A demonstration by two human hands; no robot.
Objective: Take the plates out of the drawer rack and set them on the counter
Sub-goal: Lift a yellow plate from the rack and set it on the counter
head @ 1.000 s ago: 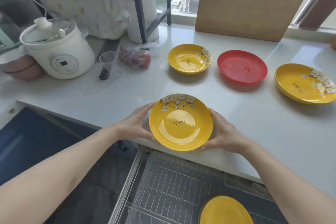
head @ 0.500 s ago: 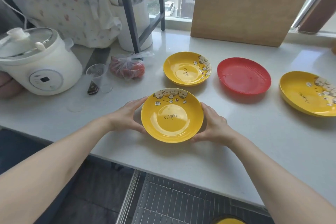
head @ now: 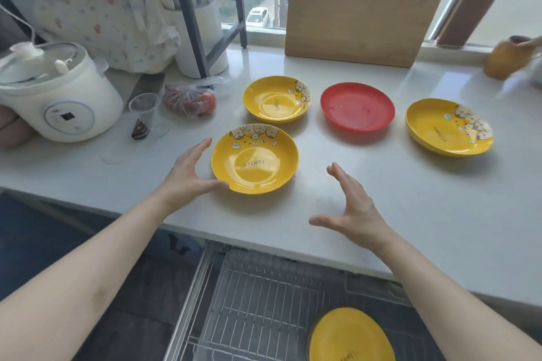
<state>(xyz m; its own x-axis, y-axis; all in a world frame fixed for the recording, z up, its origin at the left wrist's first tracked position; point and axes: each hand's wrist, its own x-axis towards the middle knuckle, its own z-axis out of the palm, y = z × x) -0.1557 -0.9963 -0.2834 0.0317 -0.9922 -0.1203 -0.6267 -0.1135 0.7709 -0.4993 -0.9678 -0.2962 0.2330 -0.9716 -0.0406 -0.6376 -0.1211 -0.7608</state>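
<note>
A yellow plate marked FAMILY [head: 254, 162] lies flat on the white counter [head: 410, 214] near its front edge. My left hand [head: 187, 173] is spread just left of it, the thumb at its rim. My right hand [head: 352, 205] hovers apart from it on the right, fingers straight, holding nothing. Behind stand another yellow plate [head: 277, 99], a red plate [head: 357, 106] and a third yellow plate [head: 448, 126]. One more yellow plate [head: 350, 335] stands in the wire drawer rack [head: 264, 296] below the counter.
A white cooker [head: 55, 91] stands at the left, with a clear cup [head: 144, 113] and a bag of tomatoes [head: 190, 98] beside it. A wooden board [head: 360, 3] leans against the window. A blurred brown object [head: 504, 63] sits far right.
The plate went from over the drawer onto the counter. Both hands have let go of it; the right hand has drawn back to the right.
</note>
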